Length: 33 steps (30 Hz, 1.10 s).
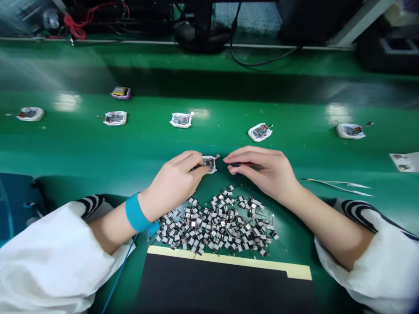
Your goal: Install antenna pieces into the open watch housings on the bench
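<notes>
My left hand (pixel 175 181) grips a small white-framed circuit module (pixel 208 164) on the green bench mat (pixel 209 141), its fingers over the module's left side. My right hand (pixel 262 169) comes in from the right, with thumb and forefinger pinched on a small dark component (pixel 235 165). That component sits just right of the module, nearly touching it. Below both hands lies a loose pile of small black-and-silver components with thin wire leads (pixel 214 222). My left wrist wears a blue strap (pixel 137 214).
Several similar white-framed modules (pixel 180 120) stand in a row farther along the bench. Steel tweezers (pixel 337 186) lie to the right, near a white card (pixel 405 162). A black pad with a yellow edge (pixel 225 279) lies nearest me. Cables and equipment (pixel 203 26) sit beyond the bench.
</notes>
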Available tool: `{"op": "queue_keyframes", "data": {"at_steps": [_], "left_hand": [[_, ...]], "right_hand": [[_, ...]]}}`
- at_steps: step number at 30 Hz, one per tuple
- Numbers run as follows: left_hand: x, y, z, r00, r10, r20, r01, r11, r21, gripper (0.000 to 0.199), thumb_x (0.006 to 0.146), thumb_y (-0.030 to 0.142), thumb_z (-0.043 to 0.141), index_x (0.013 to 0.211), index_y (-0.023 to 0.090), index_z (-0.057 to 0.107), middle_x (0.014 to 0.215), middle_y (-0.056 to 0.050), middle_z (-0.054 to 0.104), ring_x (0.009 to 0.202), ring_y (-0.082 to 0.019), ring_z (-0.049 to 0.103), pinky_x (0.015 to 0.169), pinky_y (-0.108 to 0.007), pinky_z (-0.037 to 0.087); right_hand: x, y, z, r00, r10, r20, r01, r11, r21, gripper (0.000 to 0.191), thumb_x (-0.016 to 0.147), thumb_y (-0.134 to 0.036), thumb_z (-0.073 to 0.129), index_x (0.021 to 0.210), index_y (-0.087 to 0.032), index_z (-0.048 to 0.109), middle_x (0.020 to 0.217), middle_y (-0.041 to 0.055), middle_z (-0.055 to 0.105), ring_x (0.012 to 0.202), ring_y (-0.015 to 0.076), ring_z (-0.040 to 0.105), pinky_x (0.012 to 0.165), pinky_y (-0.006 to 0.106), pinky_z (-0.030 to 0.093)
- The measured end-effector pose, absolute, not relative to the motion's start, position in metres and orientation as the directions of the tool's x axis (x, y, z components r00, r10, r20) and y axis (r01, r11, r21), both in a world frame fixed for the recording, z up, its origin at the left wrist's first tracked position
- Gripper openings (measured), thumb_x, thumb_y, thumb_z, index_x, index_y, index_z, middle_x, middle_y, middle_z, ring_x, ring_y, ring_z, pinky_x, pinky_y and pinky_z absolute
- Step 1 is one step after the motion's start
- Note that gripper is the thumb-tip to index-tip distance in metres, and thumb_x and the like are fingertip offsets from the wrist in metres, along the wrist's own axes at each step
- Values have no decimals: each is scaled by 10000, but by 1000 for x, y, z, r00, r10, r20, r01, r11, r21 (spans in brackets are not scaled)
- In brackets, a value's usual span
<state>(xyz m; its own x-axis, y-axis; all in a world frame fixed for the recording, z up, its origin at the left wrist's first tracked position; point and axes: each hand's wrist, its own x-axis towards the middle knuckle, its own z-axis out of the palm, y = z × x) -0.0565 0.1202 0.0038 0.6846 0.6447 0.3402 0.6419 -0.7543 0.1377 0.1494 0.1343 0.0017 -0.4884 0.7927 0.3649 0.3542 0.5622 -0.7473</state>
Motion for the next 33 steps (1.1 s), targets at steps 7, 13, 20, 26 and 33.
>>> {"op": "queue_keyframes", "data": {"at_steps": [7, 13, 20, 26, 33], "left_hand": [[-57, 120, 1, 676, 652, 343, 646, -749, 150, 210, 827, 123, 406, 887, 129, 606, 815, -65, 566, 915, -185, 534, 771, -303, 492], [-56, 120, 1, 671, 659, 341, 651, -743, 155, 214, 833, 130, 399, 885, 129, 606, 816, -64, 560, 896, -177, 534, 765, -295, 489], [-56, 120, 1, 687, 649, 327, 658, -746, 100, 196, 830, 139, 407, 800, 117, 599, 784, -57, 540, 879, -179, 536, 760, -287, 486], [-57, 120, 1, 698, 623, 353, 650, -758, 53, 185, 821, 129, 410, 768, 123, 587, 761, -41, 532, 854, -173, 547, 746, -276, 482], [-56, 121, 0, 701, 605, 378, 647, -762, 21, 232, 832, 138, 376, 760, 134, 597, 751, -34, 524, 799, -164, 545, 708, -270, 467]], "right_hand": [[127, 135, -4, -343, 867, 363, 247, 456, -855, 37, 713, -170, 616, 732, -156, 587, 716, -4, 626, 603, 85, 603, 573, 182, 528], [125, 135, -7, -332, 793, 510, 293, 601, -744, 37, 726, -134, 600, 736, -157, 573, 728, 14, 631, 634, 88, 594, 560, 190, 518], [124, 134, -8, -396, 676, 621, 362, 737, -571, 66, 733, -123, 593, 747, -174, 555, 707, 16, 629, 650, 97, 593, 576, 204, 495], [122, 134, -9, -447, 599, 664, 418, 796, -437, 101, 751, -117, 565, 731, -194, 503, 677, 12, 606, 641, 100, 582, 549, 202, 475], [118, 133, -13, -440, 597, 671, 429, 796, -427, 158, 749, -104, 543, 670, -201, 446, 608, -3, 545, 600, 109, 552, 512, 221, 450]]}}
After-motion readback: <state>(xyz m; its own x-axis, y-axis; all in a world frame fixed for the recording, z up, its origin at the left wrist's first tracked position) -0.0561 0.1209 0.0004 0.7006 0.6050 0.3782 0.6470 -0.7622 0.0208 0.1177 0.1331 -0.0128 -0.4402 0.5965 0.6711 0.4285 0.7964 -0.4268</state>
